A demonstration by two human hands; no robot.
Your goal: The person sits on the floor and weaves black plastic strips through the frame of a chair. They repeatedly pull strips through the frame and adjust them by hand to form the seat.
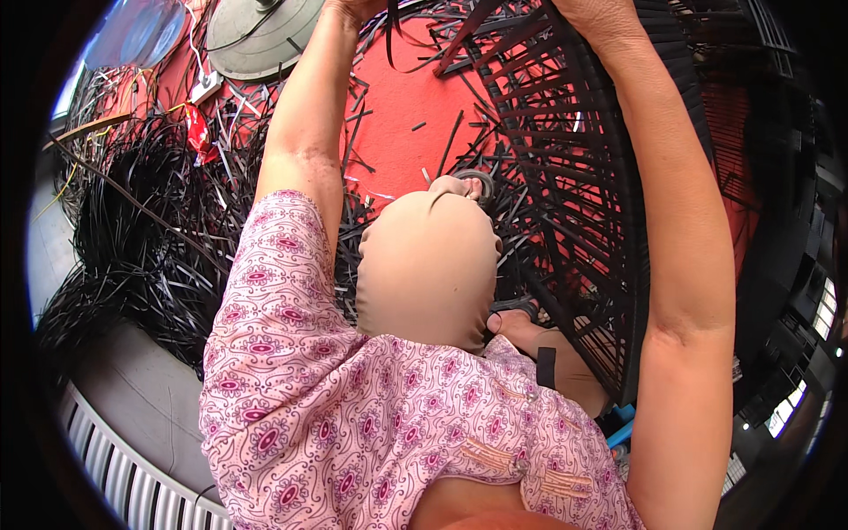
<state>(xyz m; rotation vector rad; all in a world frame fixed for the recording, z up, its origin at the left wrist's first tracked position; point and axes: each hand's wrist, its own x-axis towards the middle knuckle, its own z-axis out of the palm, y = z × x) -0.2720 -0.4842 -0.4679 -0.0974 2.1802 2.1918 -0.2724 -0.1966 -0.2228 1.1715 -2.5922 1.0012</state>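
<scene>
Two hands are at work, the left hand (353, 9) and the right hand (596, 16), both at the upper rim of one black woven frame (565, 203). Left of the left hand sits one round grey fan base (256, 35) and one red wrapper (198, 132). The loose black strips (132, 221) below are too many to count.

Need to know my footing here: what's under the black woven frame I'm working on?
Through the gaps of the woven frame a red floor mat shows, littered with black strip offcuts. Toward its lower edge the weave is dense, hiding what lies beneath.
</scene>
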